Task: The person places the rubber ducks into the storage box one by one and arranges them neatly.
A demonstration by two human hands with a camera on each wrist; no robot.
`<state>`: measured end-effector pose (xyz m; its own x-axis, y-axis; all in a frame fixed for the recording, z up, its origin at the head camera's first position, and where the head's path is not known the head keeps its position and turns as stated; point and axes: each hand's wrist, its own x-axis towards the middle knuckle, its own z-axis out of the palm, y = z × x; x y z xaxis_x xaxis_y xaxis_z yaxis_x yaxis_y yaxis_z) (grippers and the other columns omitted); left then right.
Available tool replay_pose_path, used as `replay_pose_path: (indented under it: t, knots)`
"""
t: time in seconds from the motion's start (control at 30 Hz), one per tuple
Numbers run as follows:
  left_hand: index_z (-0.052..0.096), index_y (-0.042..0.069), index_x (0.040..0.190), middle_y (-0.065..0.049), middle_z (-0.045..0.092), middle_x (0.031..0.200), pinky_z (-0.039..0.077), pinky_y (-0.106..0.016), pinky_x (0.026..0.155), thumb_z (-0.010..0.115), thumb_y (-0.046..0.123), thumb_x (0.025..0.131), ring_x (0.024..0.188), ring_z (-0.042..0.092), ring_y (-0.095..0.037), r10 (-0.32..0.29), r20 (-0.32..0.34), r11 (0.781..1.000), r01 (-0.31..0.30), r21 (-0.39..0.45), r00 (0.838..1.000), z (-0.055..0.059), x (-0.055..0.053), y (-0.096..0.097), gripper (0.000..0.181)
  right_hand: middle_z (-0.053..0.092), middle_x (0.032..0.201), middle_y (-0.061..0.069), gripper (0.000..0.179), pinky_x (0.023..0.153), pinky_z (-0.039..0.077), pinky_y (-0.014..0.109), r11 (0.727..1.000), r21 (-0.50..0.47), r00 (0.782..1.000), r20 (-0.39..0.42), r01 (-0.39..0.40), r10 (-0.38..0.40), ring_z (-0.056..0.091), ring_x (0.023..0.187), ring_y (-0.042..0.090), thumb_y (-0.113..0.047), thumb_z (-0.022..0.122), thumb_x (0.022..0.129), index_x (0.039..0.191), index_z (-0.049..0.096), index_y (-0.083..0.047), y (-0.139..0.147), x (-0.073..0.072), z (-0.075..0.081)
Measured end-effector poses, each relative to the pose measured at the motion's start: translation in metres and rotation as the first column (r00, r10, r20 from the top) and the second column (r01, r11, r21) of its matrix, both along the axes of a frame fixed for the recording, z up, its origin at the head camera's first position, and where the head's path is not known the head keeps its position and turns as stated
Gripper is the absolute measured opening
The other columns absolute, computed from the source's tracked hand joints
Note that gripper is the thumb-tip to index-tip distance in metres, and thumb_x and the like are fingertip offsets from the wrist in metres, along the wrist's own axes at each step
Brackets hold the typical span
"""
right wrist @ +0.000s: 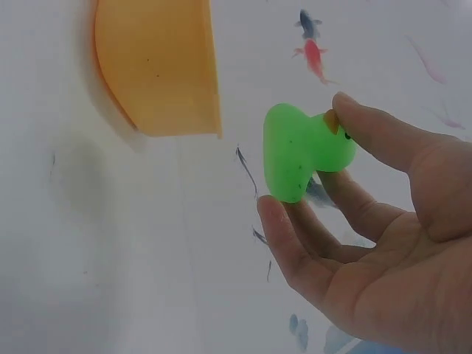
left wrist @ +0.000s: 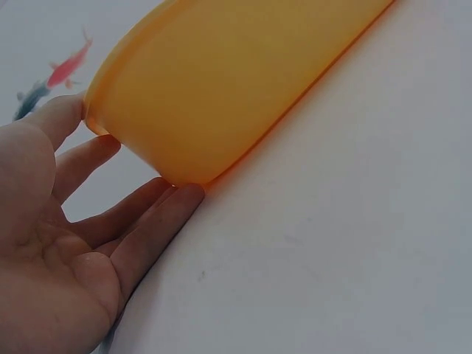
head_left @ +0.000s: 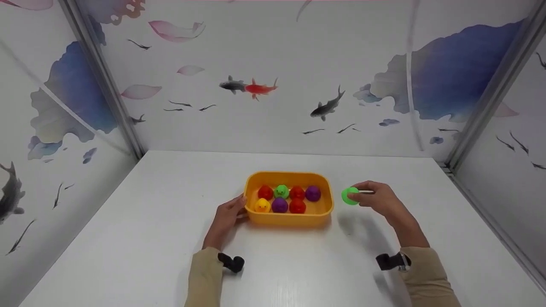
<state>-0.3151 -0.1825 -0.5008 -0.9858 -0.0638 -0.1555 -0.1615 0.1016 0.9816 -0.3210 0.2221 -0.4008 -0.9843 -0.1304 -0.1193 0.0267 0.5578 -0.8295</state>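
A yellow plastic tray (head_left: 290, 219) stands on the table, with small toy ducks inside: a yellow duck (head_left: 262, 205), a green one (head_left: 281, 191), two purple and three red. At its left end, my left hand (head_left: 228, 213) holds it; in the left wrist view the thumb is at the rim and the other fingertips touch the end wall and lower edge. To the right of the tray, my right hand (head_left: 379, 198) pinches another green rubber duck (right wrist: 291, 151) between thumb and fingers, above the table. That duck's orange beak sits by the thumb tip.
The white table (head_left: 149, 238) extends on all sides of the tray. Walls printed with fish and petals enclose the back and both sides, with metal posts (head_left: 123, 111) at the corners. Black camera mounts (head_left: 232, 262) are strapped to both wrists.
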Motion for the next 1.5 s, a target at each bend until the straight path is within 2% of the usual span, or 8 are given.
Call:
replay_pose_path:
  t: [0.2,0.4,0.57,0.83,1.1,1.3,1.5]
  knots:
    - [0.052,0.023,0.147,-0.006,0.060,0.143,0.055,-0.034,0.101,0.056,0.048,0.100,0.114,0.064,-0.020,0.002,-0.006,0.999,-0.002,0.035,1.000,0.000,0.002,-0.001,0.053,0.065,0.131,0.016,0.058,0.111,0.045,0.052,1.000,-0.004,1.000,0.007,-0.020,0.020,0.062,0.119,0.032,-0.044,0.073,0.089,0.132,0.061,-0.006,-0.019,-0.004,0.004]
    - [0.051,0.021,0.148,-0.007,0.061,0.142,0.056,-0.033,0.100,0.056,0.047,0.100,0.112,0.064,-0.020,0.000,-0.006,0.998,0.001,0.063,1.000,0.000,0.002,0.000,0.055,0.065,0.131,0.015,0.054,0.112,0.044,0.052,0.999,-0.022,0.999,0.011,-0.048,0.048,0.061,0.123,0.034,-0.042,0.073,0.090,0.130,0.063,-0.007,-0.036,-0.008,0.007]
    - [0.050,0.020,0.148,-0.009,0.061,0.142,0.057,-0.032,0.098,0.057,0.049,0.099,0.111,0.065,-0.019,0.003,-0.004,0.999,-0.003,0.053,1.000,0.001,0.001,0.001,0.057,0.062,0.137,0.017,0.055,0.116,0.039,0.056,0.999,-0.039,0.998,0.052,-0.015,0.017,0.056,0.128,0.037,-0.040,0.073,0.090,0.133,0.061,-0.008,-0.049,-0.012,0.007]
    - [0.051,0.020,0.147,-0.009,0.062,0.141,0.057,-0.033,0.099,0.055,0.045,0.101,0.110,0.065,-0.019,0.010,-0.003,0.999,-0.010,0.031,1.000,-0.002,-0.001,0.002,0.052,0.049,0.150,0.021,0.055,0.119,0.032,0.061,0.998,-0.029,0.993,0.102,0.055,-0.052,0.044,0.139,0.040,-0.037,0.073,0.091,0.136,0.058,-0.010,-0.063,-0.015,-0.003]
    - [0.052,0.022,0.147,-0.010,0.065,0.135,0.056,-0.034,0.100,0.056,0.046,0.101,0.110,0.064,-0.020,0.031,0.019,0.999,-0.032,0.008,0.999,-0.003,-0.002,0.001,0.052,0.042,0.155,0.021,0.051,0.118,0.032,0.061,0.999,-0.029,0.995,0.093,0.042,-0.039,0.041,0.140,0.041,-0.037,0.073,0.091,0.132,0.062,-0.010,-0.066,-0.018,-0.016]
    - [0.053,0.024,0.146,-0.008,0.066,0.135,0.057,-0.033,0.098,0.057,0.046,0.100,0.109,0.064,-0.020,0.048,0.027,0.999,-0.048,0.011,0.999,-0.001,-0.003,0.002,0.051,0.044,0.153,0.020,0.047,0.115,0.043,0.052,0.998,-0.049,0.996,0.088,0.031,-0.027,0.049,0.129,0.037,-0.035,0.073,0.092,0.129,0.063,-0.009,-0.068,-0.021,-0.022]
    - [0.051,0.021,0.148,-0.009,0.062,0.140,0.057,-0.033,0.098,0.056,0.045,0.101,0.109,0.066,-0.020,0.013,-0.005,0.999,-0.013,0.045,1.000,-0.001,-0.001,0.000,0.053,0.044,0.153,0.019,0.045,0.111,0.047,0.047,0.997,-0.074,0.996,0.089,0.024,-0.017,0.051,0.128,0.034,-0.031,0.072,0.093,0.130,0.063,-0.008,-0.071,-0.023,-0.027]
